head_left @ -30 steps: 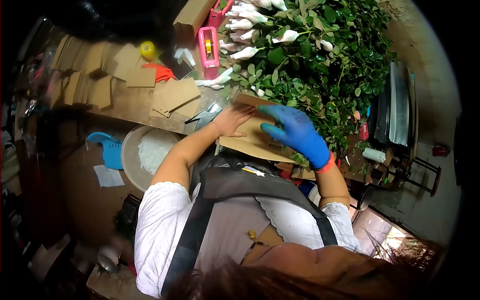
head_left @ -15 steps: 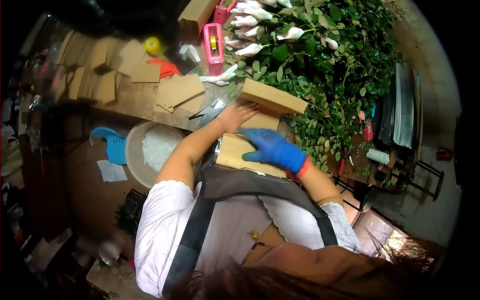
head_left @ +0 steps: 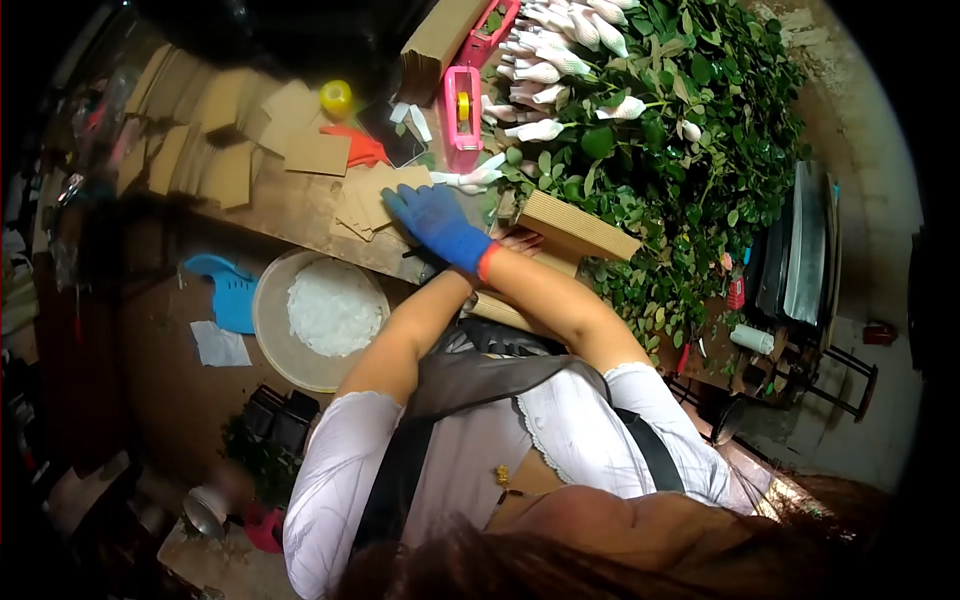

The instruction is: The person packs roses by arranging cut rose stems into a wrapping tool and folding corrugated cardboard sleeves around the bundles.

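Right hand (head_left: 434,221), blue-gloved, fingers slightly apart, at edge of loose cardboard pieces (head_left: 357,206) on worktop (head_left: 285,208); step looks like picking one. Left hand (head_left: 522,240), partly hidden, at corrugated cardboard (head_left: 580,228) beside leafy stems (head_left: 700,190); cannot tell grip. Next move calls for separating single piece.

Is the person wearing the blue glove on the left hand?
No, the blue glove is on the right hand, while the visible part of the left hand is bare.
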`<action>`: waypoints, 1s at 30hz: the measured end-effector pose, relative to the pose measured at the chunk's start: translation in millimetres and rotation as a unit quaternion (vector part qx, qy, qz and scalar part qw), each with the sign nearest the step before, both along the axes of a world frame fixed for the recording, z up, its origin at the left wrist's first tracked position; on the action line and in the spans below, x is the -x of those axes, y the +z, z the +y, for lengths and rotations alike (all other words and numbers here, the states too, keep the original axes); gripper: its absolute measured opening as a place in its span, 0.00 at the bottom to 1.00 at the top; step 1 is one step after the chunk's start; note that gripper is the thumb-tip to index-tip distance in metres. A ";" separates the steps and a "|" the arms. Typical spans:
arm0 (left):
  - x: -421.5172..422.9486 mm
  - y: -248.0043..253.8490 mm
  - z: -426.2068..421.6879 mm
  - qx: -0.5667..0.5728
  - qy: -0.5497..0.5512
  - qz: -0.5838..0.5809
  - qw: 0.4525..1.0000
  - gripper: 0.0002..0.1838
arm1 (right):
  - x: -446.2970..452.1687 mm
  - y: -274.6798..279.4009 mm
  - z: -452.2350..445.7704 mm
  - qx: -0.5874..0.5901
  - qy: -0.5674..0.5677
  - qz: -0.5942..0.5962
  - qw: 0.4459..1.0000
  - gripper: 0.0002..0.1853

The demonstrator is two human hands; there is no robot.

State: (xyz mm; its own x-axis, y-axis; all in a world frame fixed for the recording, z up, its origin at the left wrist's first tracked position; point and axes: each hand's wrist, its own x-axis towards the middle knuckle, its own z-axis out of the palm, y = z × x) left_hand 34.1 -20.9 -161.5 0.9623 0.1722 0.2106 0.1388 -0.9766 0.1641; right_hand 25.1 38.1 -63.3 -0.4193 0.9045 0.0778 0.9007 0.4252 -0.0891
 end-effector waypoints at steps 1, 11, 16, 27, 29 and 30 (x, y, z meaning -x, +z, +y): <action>0.9 1.0 0.1 0.020 0.001 -0.002 1.000 0.36 | 5.2 -7.7 7.7 0.023 -0.008 -0.044 0.999 0.19; 3.8 -2.2 2.6 0.106 0.004 -0.007 0.994 0.35 | -41.0 60.7 -10.2 0.016 -0.031 0.006 0.999 0.23; 1.9 7.5 0.4 0.100 0.013 -0.010 0.995 0.35 | -10.9 -16.7 7.6 -0.067 0.008 -0.028 0.997 0.28; 7.6 7.3 2.9 0.107 0.004 -0.006 0.994 0.34 | -29.8 -24.7 1.9 -0.037 0.059 -0.064 0.996 0.12; 7.3 7.6 1.8 0.111 0.001 -0.007 0.994 0.34 | -32.7 -16.2 0.5 -0.014 0.042 -0.069 0.997 0.12; 6.3 5.5 0.0 0.112 -0.001 -0.005 0.994 0.34 | -39.3 12.0 -6.4 -0.075 0.022 0.002 0.997 0.09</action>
